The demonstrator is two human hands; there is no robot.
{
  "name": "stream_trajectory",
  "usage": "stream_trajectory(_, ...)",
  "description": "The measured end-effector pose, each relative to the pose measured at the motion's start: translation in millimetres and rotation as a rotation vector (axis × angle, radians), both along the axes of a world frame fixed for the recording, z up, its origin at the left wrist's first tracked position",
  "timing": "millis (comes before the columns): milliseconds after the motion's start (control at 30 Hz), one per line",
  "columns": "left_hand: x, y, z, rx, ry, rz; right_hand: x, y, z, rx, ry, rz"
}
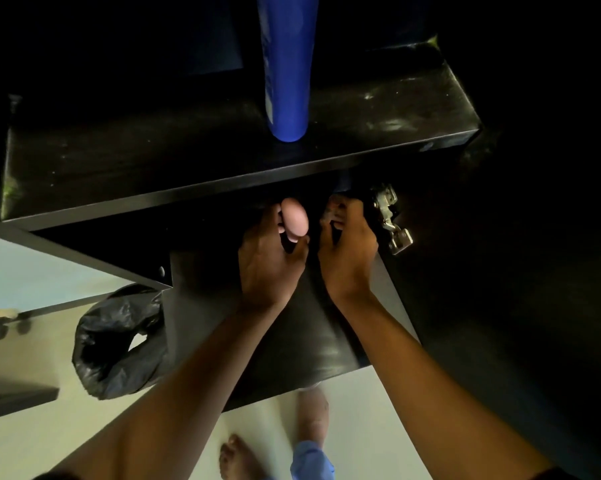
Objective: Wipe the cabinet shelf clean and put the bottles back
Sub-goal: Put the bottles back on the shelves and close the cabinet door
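A tall blue bottle (287, 71) stands upright near the middle of a dark cabinet shelf (195, 157), whose surface shows pale dusty smears. Below the shelf's front edge, my left hand (269, 258) is closed around a small pink rounded bottle (294, 216). Right beside it, my right hand (347, 247) grips a dark object (330, 216) that is mostly hidden in shadow; I cannot tell what it is. Both hands reach into the dark compartment under the shelf.
A metal door hinge (392, 216) sits just right of my right hand. A bin lined with a black bag (119, 341) stands on the pale floor at the left. The open dark cabinet door (499, 306) is on the right. My bare feet (236, 459) are below.
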State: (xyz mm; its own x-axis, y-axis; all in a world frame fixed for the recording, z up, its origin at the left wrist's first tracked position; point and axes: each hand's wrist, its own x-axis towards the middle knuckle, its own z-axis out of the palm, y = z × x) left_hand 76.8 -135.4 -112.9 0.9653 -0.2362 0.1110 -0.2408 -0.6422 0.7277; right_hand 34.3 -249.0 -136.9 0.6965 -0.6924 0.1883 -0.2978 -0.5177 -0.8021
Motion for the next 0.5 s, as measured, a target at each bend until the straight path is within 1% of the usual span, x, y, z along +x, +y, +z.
stream_trajectory(100,-1,19,0,-0.001,0.001,0.054,11,20,-1,-0.026,-0.001,0.065)
stream_trajectory(267,-2,46,2,-0.067,0.019,0.121,21,43,-1,0.003,-0.021,0.201)
stream_trajectory(400,-4,65,2,-0.101,0.023,0.121,21,51,-2,-0.092,-0.017,0.199)
stream_trajectory(500,-10,75,7,-0.11,0.048,0.11,18,54,-5,-0.109,-0.015,0.213)
